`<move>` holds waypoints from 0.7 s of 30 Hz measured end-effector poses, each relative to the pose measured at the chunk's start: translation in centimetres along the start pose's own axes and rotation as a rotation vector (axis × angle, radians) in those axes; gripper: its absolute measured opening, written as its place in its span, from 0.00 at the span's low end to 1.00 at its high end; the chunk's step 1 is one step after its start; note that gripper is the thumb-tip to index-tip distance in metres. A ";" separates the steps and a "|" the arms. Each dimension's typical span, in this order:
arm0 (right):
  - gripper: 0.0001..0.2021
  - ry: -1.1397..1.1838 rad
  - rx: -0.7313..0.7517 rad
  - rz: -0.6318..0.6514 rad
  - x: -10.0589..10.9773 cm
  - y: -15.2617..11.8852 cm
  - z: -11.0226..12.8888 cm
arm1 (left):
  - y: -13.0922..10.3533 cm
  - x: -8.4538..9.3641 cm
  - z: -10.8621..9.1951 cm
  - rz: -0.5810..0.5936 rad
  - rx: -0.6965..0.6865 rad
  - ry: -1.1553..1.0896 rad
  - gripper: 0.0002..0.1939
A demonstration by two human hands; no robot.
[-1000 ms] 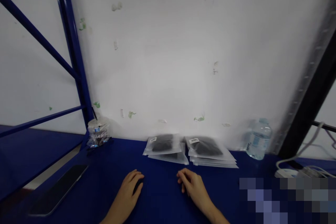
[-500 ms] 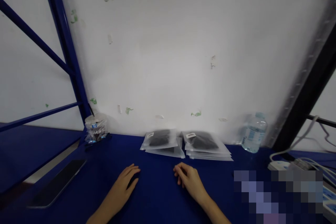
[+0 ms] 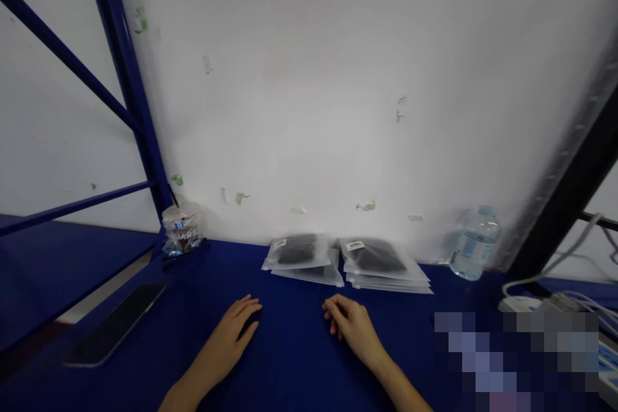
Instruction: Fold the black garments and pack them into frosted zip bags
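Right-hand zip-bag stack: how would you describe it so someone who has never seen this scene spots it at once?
Find the blue table below the white wall. Towards the wall, beyond the right hand, lies the right-hand zip-bag stack. It shows more layered bag edges along its front than the left-hand zip-bag stack.

The bench (image 3: 290, 360) carries two stacks of frosted zip bags at its back edge — two bags in the left stack (image 3: 302, 251), at least three in the right stack (image 3: 379, 257) — and two white labels (image 3: 355, 245). Count one bottle (image 3: 474, 248) near the back right corner, one cup (image 3: 182, 230) near the back left, one phone (image 3: 118, 325) by the left edge, one left hand (image 3: 228, 335), one right hand (image 3: 355, 328).
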State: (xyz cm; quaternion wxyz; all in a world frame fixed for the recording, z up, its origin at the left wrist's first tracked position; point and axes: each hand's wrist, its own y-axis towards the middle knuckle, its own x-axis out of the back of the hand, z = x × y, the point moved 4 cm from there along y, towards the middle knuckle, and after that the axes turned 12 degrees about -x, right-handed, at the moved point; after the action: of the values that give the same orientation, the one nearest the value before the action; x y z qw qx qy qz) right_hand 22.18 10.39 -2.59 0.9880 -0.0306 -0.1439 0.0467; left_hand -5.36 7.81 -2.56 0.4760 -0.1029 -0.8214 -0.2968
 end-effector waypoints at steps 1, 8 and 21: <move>0.17 -0.001 0.000 0.001 0.0 0.0 0.1 | 0.0 0.0 0.0 0.003 0.003 -0.003 0.16; 0.17 -0.007 -0.001 0.011 0.0 0.0 0.1 | -0.1 0.1 -0.1 -0.004 -0.004 -0.015 0.17; 0.18 0.006 -0.005 0.009 0.0 -0.1 0.2 | -0.2 0.3 -0.3 -0.046 -0.027 0.014 0.16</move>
State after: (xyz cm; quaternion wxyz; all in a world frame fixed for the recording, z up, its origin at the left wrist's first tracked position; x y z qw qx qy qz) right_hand 22.19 10.28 -2.41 0.9881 -0.0340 -0.1411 0.0508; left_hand -5.35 7.45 -2.24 0.4734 -0.0885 -0.8161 -0.3194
